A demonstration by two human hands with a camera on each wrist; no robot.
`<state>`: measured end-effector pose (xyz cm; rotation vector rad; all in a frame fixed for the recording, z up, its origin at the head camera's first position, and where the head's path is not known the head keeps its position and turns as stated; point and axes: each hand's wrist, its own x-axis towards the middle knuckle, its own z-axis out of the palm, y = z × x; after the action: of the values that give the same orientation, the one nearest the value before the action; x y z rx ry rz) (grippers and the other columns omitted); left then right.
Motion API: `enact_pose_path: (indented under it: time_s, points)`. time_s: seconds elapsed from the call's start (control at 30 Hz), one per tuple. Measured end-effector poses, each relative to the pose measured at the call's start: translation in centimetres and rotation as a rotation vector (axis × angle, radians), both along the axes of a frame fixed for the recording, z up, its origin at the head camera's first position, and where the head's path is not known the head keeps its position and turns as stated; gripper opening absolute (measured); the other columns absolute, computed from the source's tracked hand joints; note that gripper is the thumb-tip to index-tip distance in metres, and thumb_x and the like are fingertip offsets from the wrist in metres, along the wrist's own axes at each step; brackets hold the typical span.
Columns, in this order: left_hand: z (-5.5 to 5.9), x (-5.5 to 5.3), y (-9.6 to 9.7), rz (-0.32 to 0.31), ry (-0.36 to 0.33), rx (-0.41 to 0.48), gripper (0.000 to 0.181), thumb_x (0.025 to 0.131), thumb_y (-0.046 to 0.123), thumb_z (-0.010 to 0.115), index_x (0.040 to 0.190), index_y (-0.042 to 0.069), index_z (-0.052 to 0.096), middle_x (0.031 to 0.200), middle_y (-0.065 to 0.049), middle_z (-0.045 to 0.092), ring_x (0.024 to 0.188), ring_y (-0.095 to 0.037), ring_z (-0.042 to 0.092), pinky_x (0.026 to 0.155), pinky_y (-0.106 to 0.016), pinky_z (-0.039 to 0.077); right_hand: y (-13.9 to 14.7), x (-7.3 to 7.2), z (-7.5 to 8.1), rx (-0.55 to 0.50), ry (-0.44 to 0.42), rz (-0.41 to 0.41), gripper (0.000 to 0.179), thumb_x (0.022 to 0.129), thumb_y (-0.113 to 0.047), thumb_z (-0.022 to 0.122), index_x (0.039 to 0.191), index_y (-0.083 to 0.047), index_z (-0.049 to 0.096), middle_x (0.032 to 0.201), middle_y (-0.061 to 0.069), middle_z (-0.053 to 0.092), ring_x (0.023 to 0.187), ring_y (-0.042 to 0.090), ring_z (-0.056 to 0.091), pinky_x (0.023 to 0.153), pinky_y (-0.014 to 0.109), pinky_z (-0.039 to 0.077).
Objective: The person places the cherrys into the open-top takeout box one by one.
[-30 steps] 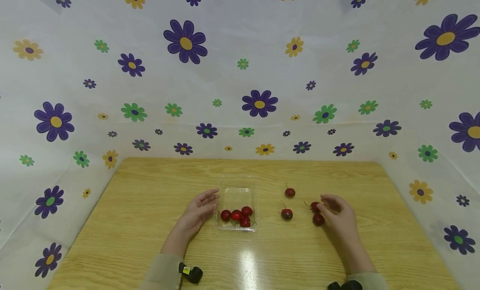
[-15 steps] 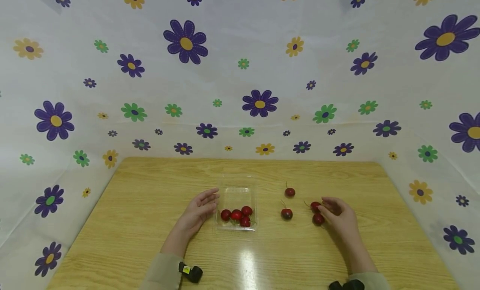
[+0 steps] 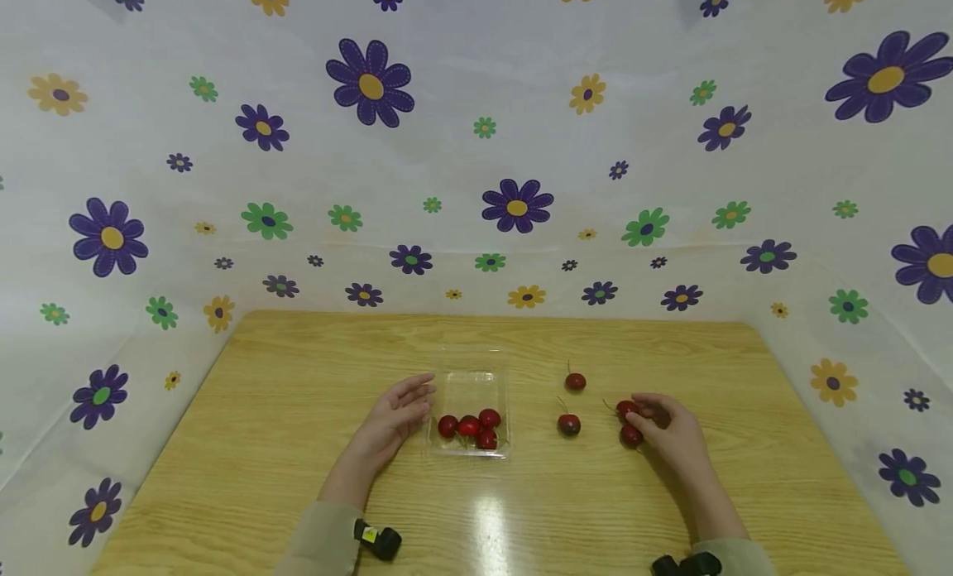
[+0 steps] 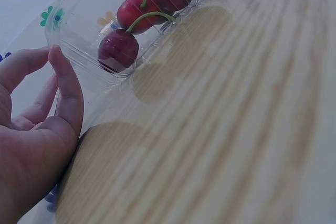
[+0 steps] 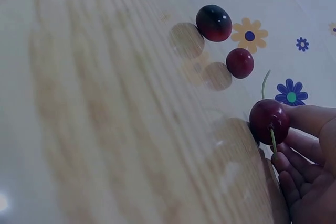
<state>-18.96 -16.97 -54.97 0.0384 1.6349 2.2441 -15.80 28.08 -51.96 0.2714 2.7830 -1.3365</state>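
Note:
A clear plastic box [image 3: 471, 386] with several dark red cherries [image 4: 118, 50] in its near part stands at the table's middle. My left hand [image 3: 395, 423] is beside its left wall, fingers loosely extended, fingertips right at the plastic in the left wrist view. On the right, two cherries sit close together, a farther cherry [image 3: 624, 410] and a nearer cherry [image 3: 630, 435]. My right hand [image 3: 676, 435] pinches the farther one from its right side between thumb and fingers. In the right wrist view the nearer cherry [image 5: 269, 121] mostly hides it, with its green stem hanging forward.
Two more stemmed cherries, a front one [image 3: 569, 425] and a back one [image 3: 575, 382], lie between the box and my right hand. The wooden table [image 3: 298, 377] is glossy and reflects light. A flower-print sheet [image 3: 447, 162] rises behind it and at both sides.
My right hand has shifted slightly left and nearer, its thumb now lower at the farther cherry's near side. The left hand, box and other cherries stay as they were.

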Motion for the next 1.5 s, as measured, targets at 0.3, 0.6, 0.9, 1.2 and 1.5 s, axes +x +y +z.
enact_pose_path:
  time_s: [0.3, 0.6, 0.9, 1.2, 1.5]
  points:
    - [-0.16, -0.04, 0.03, 0.005, -0.013, 0.013, 0.059, 0.104, -0.008, 0.054, 0.16, -0.007, 0.034, 0.129, 0.003, 0.059, 0.109, -0.008, 0.062, 0.085, -0.018, 0.057, 0.02, -0.16, 0.16, 0.008, 0.01, 0.021, 0.043, 0.102, -0.025, 0.074, 0.136, 0.0, 0.067, 0.127, 0.021, 0.071, 0.096, -0.004, 0.056, 0.083, 0.011, 0.047]
    - [-0.35, -0.1, 0.01, 0.007, -0.021, 0.013, 0.058, 0.105, -0.008, 0.054, 0.16, -0.007, 0.035, 0.128, 0.004, 0.06, 0.11, -0.008, 0.063, 0.086, -0.018, 0.057, 0.08, -0.16, -0.06, -0.002, 0.019, 0.0, 0.038, 0.103, -0.02, 0.073, 0.135, -0.001, 0.068, 0.124, 0.019, 0.071, 0.092, -0.005, 0.055, 0.081, 0.01, 0.047]
    - [-0.17, 0.03, 0.0, 0.005, -0.009, 0.013, 0.059, 0.105, -0.007, 0.054, 0.16, -0.009, 0.033, 0.129, 0.004, 0.06, 0.111, -0.008, 0.062, 0.086, -0.018, 0.056, -0.02, 0.04, 0.14, -0.033, 0.01, -0.03, 0.04, 0.102, -0.02, 0.073, 0.137, -0.001, 0.067, 0.124, 0.019, 0.07, 0.093, -0.005, 0.055, 0.08, 0.009, 0.047]
    - [-0.17, -0.01, -0.03, 0.003, -0.004, 0.01, 0.06, 0.104, -0.007, 0.054, 0.16, -0.009, 0.032, 0.131, 0.003, 0.059, 0.113, -0.008, 0.061, 0.086, -0.019, 0.056, -0.05, 0.01, 0.33, -0.04, 0.016, -0.037, 0.042, 0.102, -0.022, 0.074, 0.137, 0.0, 0.066, 0.125, 0.02, 0.07, 0.091, -0.007, 0.054, 0.079, 0.008, 0.047]
    - [-0.1, 0.03, 0.02, 0.015, -0.005, 0.0, 0.06, 0.104, -0.005, 0.057, 0.16, -0.007, 0.035, 0.136, -0.002, 0.057, 0.114, -0.009, 0.061, 0.086, -0.019, 0.057, -0.18, 0.19, 0.61, -0.06, 0.031, -0.037, 0.044, 0.103, -0.023, 0.073, 0.139, 0.0, 0.065, 0.13, 0.022, 0.069, 0.091, -0.014, 0.054, 0.082, 0.004, 0.045]
